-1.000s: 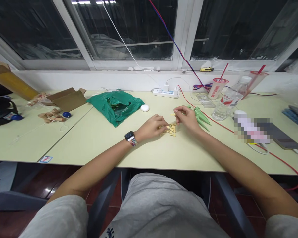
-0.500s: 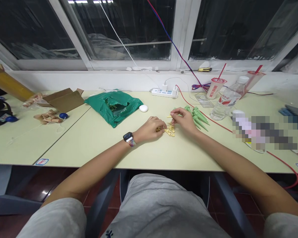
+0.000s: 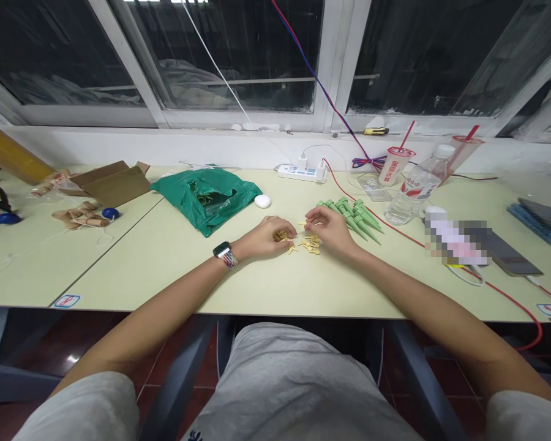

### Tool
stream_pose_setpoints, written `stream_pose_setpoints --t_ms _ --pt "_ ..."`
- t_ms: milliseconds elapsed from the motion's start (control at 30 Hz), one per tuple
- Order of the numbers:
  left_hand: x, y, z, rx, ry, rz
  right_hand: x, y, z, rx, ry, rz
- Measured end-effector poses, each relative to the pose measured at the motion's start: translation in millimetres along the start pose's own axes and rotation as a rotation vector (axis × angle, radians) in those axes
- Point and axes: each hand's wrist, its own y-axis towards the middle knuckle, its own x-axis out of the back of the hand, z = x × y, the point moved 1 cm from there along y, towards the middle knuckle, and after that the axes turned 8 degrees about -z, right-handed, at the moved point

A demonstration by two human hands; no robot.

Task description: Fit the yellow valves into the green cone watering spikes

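Note:
My left hand rests on the table, its fingers curled round a cluster of small yellow plastic pieces. Just above the table, my right hand pinches one small yellow piece between thumb and fingertips. More of these loose yellow pieces lie scattered between and in front of the two hands. Beyond my right hand sits a group of green plastic spikes, pointed ends towards me. Part of the cluster is hidden by my left fingers.
A torn green plastic bag and a white round case lie behind my left hand. Right of the spikes run a red cable and a water bottle, near a drink cup. A power strip lies by the wall.
My left hand has shifted left, and the yellow pieces in its curl show more. My right hand has come left and slightly lower with its yellow piece. The view has shifted a little.

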Motion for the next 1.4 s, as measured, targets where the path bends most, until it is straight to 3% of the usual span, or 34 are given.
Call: stream_pose_setpoints --t_ms 100,300,467,567,733,967,1067,1167,1400 --pt "5.5 0 2 -0.002 -0.050 0.024 -5 -3 1 0.081 -0.108 0.076" --pt "13.9 -2 10 0.131 -0.192 0.019 -13 -3 2 0.161 -0.229 0.193" --pt "19.0 -10 13 0.155 -0.282 -0.055 -14 -2 2 0.179 -0.276 0.241" --pt "18.5 -15 4 0.125 -0.147 -0.087 -7 4 3 0.164 -0.270 0.187" --pt "1.0 -23 -19 0.079 0.125 0.011 12 9 10 0.174 -0.303 0.158" --pt "-19.4 -30 -17 0.092 0.274 0.088 15 -35 16 0.450 -0.610 0.275" --pt "-17.5 -32 -8 0.072 0.281 0.088 6 -47 6 0.488 -0.732 0.312" --pt "-11.3 -37 -3 0.063 0.274 0.094 -1 -44 -6 0.411 -0.786 0.356" --pt "13.1 -56 0 0.064 0.278 0.120 -1 -41 -17 0.406 -0.692 0.450"
